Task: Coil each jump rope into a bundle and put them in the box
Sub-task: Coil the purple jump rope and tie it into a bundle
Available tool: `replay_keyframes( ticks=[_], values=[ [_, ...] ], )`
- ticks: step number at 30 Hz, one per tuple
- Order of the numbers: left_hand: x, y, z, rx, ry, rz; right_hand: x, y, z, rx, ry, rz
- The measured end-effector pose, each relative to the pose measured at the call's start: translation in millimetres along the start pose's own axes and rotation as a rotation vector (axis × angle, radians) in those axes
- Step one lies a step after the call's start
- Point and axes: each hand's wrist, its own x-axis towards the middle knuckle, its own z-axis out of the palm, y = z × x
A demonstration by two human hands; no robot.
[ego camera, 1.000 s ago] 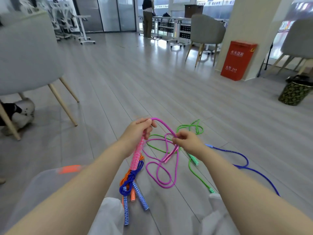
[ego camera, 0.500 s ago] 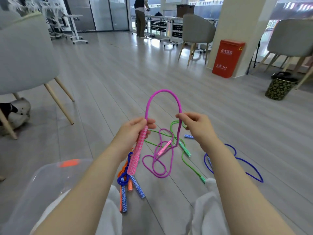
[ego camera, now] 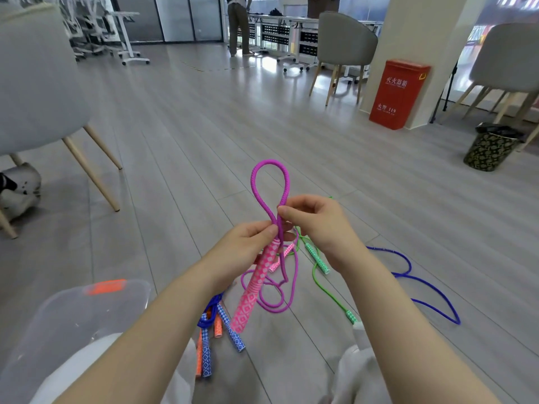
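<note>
My left hand point(ego camera: 248, 243) grips the top of the pink patterned handle point(ego camera: 253, 287) of the purple jump rope point(ego camera: 269, 182). A tall loop of that rope stands above both hands. My right hand point(ego camera: 312, 220) pinches the rope just above the handle, where the loop closes. The rest of the purple cord and its second pink handle point(ego camera: 281, 258) hang down to the floor. A green rope point(ego camera: 319, 259), a loose blue rope point(ego camera: 420, 290) and a blue and orange bundle point(ego camera: 215, 325) lie on the floor. The clear plastic box point(ego camera: 73, 313) sits at lower left.
A grey chair point(ego camera: 35, 83) stands close on the left, more chairs point(ego camera: 344, 45) further back. A red cabinet point(ego camera: 399, 94) and a patterned bin point(ego camera: 493, 147) are at the right. A person point(ego camera: 237, 24) stands far off. My knees in white cloth fill the bottom edge.
My right hand has brought the rope across to my left hand, narrowing the wide arch into a tall closed loop. Both hands have risen, and more cord has lifted off the floor.
</note>
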Motion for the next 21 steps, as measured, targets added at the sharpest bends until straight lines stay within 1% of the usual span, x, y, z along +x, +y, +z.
replay_keyframes(
  ticks=[3, 5, 9, 13, 15, 18, 21],
  values=[
    [5.0, -5.4, 0.0, -0.015, -0.036, -0.034, 4.6, 3.7, 2.8, -0.014, -0.025, 0.028],
    [7.2, -7.9, 0.9, -0.04, -0.052, -0.026, 5.2, 5.7, 5.3, -0.008, -0.038, 0.038],
    [12.1, -10.0, 0.5, -0.089, -0.045, 0.063, 7.2, 10.9, 6.7, -0.007, -0.067, 0.039],
    [14.3, -5.0, -6.8, -0.281, 0.002, 0.146, 6.4, 16.7, 8.9, -0.045, -0.275, 0.183],
    [13.8, -0.5, -12.8, -0.34, 0.047, 0.162, 5.5, 18.7, 8.0, -0.093, -0.328, 0.194],
    [14.3, 3.8, -24.1, -0.453, 0.141, 0.165, 6.0, 18.2, 1.2, -0.249, -0.323, 0.212],
    [15.8, 4.7, -34.5, -0.599, 0.198, 0.097, 7.3, 19.0, -13.5, -0.462, -0.332, 0.209]
  ],
)
